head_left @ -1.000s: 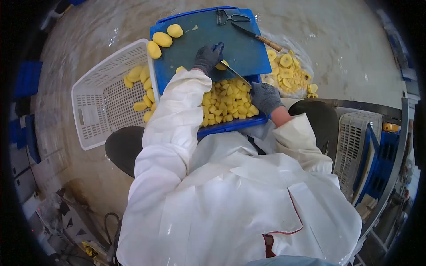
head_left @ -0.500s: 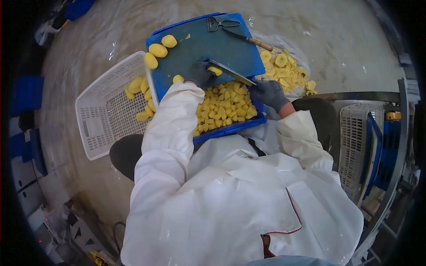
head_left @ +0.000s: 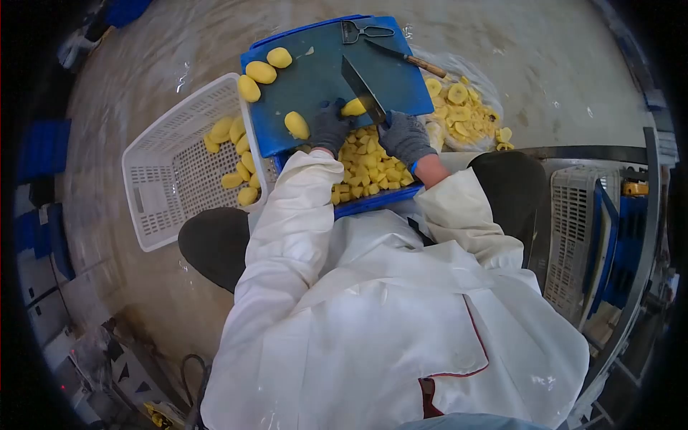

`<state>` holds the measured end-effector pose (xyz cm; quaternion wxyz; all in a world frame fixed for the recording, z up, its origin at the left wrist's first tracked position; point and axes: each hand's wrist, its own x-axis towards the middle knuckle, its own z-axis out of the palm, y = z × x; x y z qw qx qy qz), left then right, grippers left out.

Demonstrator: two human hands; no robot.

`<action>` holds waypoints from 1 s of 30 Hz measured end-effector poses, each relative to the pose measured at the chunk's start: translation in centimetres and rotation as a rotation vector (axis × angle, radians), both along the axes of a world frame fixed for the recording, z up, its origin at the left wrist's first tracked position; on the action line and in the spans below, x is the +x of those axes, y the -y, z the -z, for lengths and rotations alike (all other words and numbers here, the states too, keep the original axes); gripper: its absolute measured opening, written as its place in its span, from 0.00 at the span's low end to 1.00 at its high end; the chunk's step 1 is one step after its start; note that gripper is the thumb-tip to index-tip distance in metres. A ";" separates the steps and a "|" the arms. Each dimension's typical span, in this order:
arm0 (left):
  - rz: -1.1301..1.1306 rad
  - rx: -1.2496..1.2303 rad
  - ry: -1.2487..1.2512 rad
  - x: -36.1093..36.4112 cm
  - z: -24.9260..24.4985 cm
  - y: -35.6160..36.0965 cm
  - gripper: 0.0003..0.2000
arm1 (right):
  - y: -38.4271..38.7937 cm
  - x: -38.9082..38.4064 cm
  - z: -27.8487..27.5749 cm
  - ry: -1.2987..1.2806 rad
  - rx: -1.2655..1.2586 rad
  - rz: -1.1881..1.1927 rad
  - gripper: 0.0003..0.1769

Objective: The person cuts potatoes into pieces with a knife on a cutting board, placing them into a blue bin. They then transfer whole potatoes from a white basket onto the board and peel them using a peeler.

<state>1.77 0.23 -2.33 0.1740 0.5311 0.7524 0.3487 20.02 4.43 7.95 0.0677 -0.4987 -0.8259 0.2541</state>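
My gloved right hand (head_left: 405, 139) is closed round the handle of a kitchen knife (head_left: 363, 89) with a broad blade, which slants up over the blue cutting board (head_left: 301, 93). Against the blade's left side lies a peeled potato (head_left: 353, 107). My gloved left hand (head_left: 330, 129) grips that potato at its left end; the fingertips are partly hidden. Another peeled potato (head_left: 297, 125) rests just left of this hand. Below both hands, potato chunks (head_left: 369, 168) fill a blue crate (head_left: 380, 201) under the board's near edge.
Several peeled potatoes (head_left: 261, 72) lie on the board's left side. A peeler (head_left: 365, 31) and a wooden-handled knife (head_left: 408, 59) lie at its far edge. A white basket (head_left: 154, 193) with potatoes stands left; a plastic bag of potato scraps (head_left: 462, 111) sits right.
The right hand and knife have moved left and up, the blade now steeper. A whole potato now shows fully beside my left hand, and the potato at the blade sits slightly higher.
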 end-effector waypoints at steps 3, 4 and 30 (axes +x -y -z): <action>-0.026 0.005 0.001 0.2 0.6 -0.2 0.19 | 0.2 -0.5 0.2 0.047 -0.002 -0.001 0.14; -0.041 0.017 -0.006 0.2 0.8 -0.2 0.19 | 0.1 -0.8 0.5 0.064 -0.001 -0.013 0.14; -0.068 -0.034 0.010 -0.2 -0.2 0.3 0.12 | 1.2 -1.1 -0.7 -0.009 0.052 -0.050 0.13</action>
